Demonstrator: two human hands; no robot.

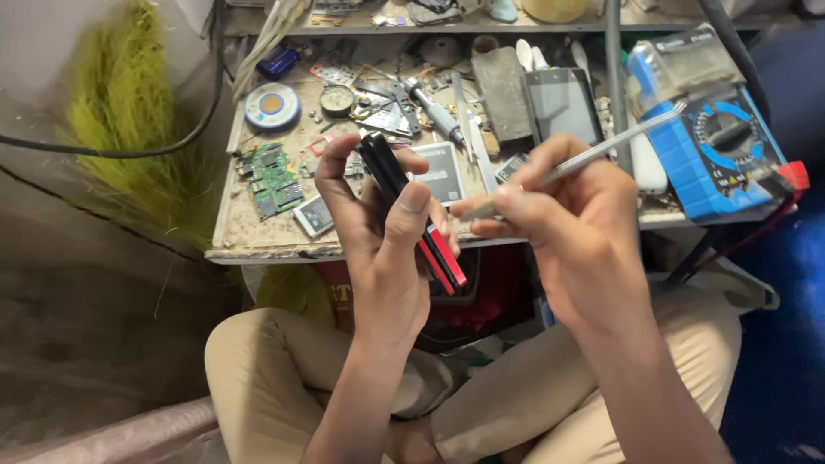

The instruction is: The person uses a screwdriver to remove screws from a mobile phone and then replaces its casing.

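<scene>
Left hand (378,232) is wrapped around a slim phone (411,210), thumb across its front and fingers curled behind, tilting it edge-on to the camera. Right hand (571,228) pinches a thin metal tool (593,153) between thumb and fingertips, its shaft running up toward 2 o'clock; the working tip is hidden behind the thumb and the phone's edge, so I cannot tell whether it touches. The phone sits dead centre, just above the lap, with the right hand at its 3 o'clock. It shows a black upper body and a red strip along the lower edge; its face is turned away, and much of its back is covered by the left fingers. Behind, at 12 o'clock, a cluttered workbench (258,241): a green circuit board (273,178) at 10 o'clock, a round blue-rimmed tin (271,106) above it, a screwdriver (436,110), a flat battery (440,170) partly hidden behind the phone. At 2 o'clock sits a blue multimeter (718,155), its right side hard to make out.
</scene>
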